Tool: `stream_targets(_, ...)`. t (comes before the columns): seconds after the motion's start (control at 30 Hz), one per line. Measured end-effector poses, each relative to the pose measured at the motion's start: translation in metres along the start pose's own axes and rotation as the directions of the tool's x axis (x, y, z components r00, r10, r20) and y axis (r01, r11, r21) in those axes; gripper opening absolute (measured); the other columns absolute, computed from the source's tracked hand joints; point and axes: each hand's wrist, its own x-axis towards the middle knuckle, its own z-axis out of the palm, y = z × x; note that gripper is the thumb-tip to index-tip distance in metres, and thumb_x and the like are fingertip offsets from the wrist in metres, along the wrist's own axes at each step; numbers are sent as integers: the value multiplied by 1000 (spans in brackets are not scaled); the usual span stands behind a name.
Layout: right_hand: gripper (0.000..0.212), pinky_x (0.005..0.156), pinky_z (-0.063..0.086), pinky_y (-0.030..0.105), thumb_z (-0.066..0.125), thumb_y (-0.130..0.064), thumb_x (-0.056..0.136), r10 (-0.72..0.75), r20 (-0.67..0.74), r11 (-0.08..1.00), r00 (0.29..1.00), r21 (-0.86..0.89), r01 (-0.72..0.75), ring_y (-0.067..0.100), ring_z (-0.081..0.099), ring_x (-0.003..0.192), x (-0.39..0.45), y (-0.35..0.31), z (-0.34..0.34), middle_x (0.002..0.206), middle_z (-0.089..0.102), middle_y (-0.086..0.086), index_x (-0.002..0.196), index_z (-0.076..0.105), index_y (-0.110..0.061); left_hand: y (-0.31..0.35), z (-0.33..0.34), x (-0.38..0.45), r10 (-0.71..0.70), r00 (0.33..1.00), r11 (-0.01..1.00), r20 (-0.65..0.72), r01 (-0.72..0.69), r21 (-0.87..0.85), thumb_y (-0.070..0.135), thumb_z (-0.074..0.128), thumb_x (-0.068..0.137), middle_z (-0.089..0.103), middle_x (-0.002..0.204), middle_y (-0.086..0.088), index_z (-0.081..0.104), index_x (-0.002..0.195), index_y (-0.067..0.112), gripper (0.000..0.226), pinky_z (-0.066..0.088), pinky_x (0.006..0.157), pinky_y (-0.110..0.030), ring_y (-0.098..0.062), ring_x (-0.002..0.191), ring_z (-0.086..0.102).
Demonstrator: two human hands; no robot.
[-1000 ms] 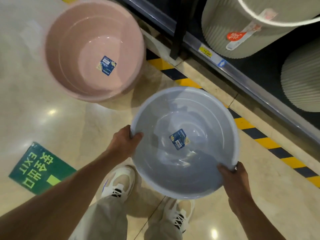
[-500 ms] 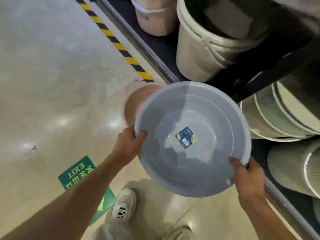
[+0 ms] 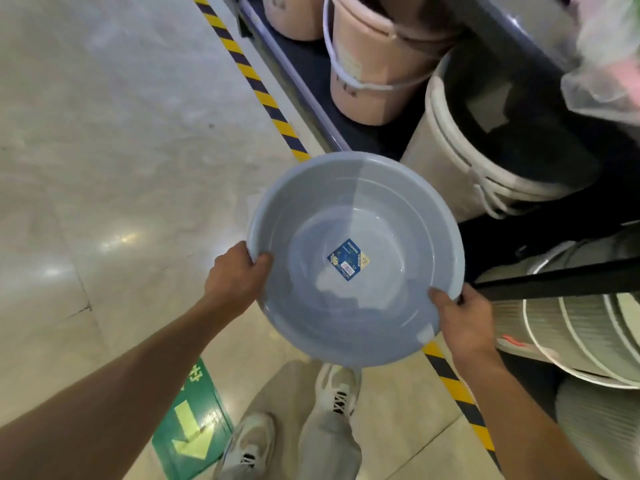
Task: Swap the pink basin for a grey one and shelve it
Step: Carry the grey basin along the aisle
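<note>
Grey basin [image 3: 356, 237] hides both hands' fingers; pink basin unseen

Floor sign [image 3: 188, 431] (partly behind forearm)

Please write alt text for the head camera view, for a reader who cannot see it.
Seen from above, a person's left hand and right hand hold a grey basin by its rim, a blue label inside it. Pink buckets and beige buckets stand on the low shelf beside it.

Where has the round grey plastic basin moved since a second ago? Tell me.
Yes. The grey basin moved toward the shelf: it was over bare floor inside the yellow-black striped tape, and now overlaps the tape and shelf edge.
</note>
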Motion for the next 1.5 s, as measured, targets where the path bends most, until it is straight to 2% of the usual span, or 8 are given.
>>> stream_targets(0.37, 29, 80, 57, 45, 69, -17, 90, 92, 89, 989, 992, -124, -81, 30, 69, 96, 104, 111, 53, 107, 73, 10, 118, 69, -12, -91, 136, 63, -38, 999, 977, -11, 39, 207, 50, 47, 96, 68, 84, -11, 58, 94, 13, 39, 56, 67, -45, -33, 72, 63)
stream_targets(0.53, 33, 63, 49, 25, 72, -17, 87, 87, 56, 979, 995, -187, -75, 13, 65, 84, 126, 139, 72, 109, 71, 10, 120, 69, -14, -113, 162, 83, -28, 1000, 953, -7, 28, 302, 60, 40, 90, 66, 80, -7, 53, 87, 19, 43, 52, 62, -40, -31, 67, 60)
stream_targets(0.63, 26, 76, 58, 42, 76, -21, 84, 125, 49, 966, 991, -235, -110, 29, 67, 90, 141, 153, 80, 115, 66, 16, 110, 72, -21, -121, 171, 94, 17, 1000, 947, 13, -21, 321, 60, 43, 94, 63, 83, -6, 57, 94, 18, 44, 55, 64, -42, -26, 68, 59)
stream_targets(0.87, 29, 56, 45, 20, 73, -20, 87, 206, 49, 968, 977, -156, -196, 6, 64, 82, 151, 168, 92, 107, 70, 2, 111, 62, -32, -131, 189, 98, -54, 997, 992, 49, 48, 114, 49, 52, 97, 59, 82, 7, 46, 105, 22, 30, 45, 47, -20, -12, 67, 59)
stream_targets(1.0, 39, 67, 52, 30, 75, -10, 85, 401, 210, 915, 892, -39, -402, 21, 69, 98, 149, 176, 92, 111, 73, -2, 118, 65, -28, -132, 186, 105, -214, 961, 965, 176, 236, -115, 45, 67, 85, 65, 103, -2, 55, 122, 19, 47, 54, 69, -36, -26, 90, 63)
stream_targets(1.23, 44, 89, 55, 49, 69, 0, 86, 427, 231, 901, 874, -33, -432, 35, 65, 109, 150, 141, 79, 118, 72, 9, 126, 64, -17, -94, 176, 86, -178, 981, 979, 80, 185, -86, 40, 58, 82, 51, 83, 14, 49, 110, 15, 39, 34, 50, -13, -5, 70, 51)
stream_targets(1.4, 41, 94, 52, 53, 65, 4, 86, 372, 231, 922, 899, 18, -386, 36, 66, 106, 121, 65, 65, 118, 71, 13, 122, 64, -15, -64, 121, 54, -233, 971, 954, 44, 237, -185, 44, 51, 73, 60, 92, -3, 53, 110, 10, 50, 46, 58, -31, -24, 83, 60)
stream_targets(1.5, 34, 80, 56, 42, 63, 6, 85, 289, 253, 949, 923, 55, -312, 30, 68, 92, 92, -3, 59, 112, 73, 15, 110, 68, -16, -40, 66, 31, -260, 965, 939, -13, 250, -236, 44, 54, 73, 64, 99, -12, 55, 111, 7, 52, 55, 66, -42, -32, 85, 62)
